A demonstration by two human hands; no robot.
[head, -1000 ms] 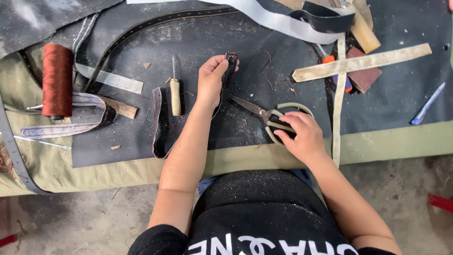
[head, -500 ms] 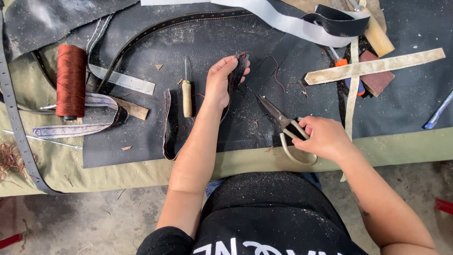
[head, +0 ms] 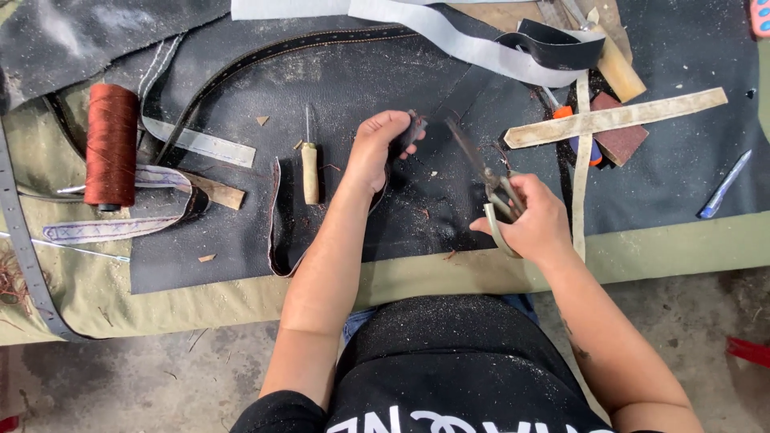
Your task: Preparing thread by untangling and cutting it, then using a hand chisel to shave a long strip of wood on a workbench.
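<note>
Two hands work over a black leather sheet (head: 361,72) spread on the desk (head: 682,248). Her left hand (head: 375,148) is curled tight around a small dark leather scrap (head: 411,132), lifted just above the sheet. Her right hand (head: 529,220) grips grey metal scissors (head: 481,172), blades pointing toward the scrap. A wooden-handled awl (head: 310,164) lies left of them.

The left hand (head: 377,148) was curled into a loose fist, forearm extended far across the bench. The right hand (head: 533,220) lay nearer and to the right, fingers closed, wrist bent, forearm angled inward.
</note>
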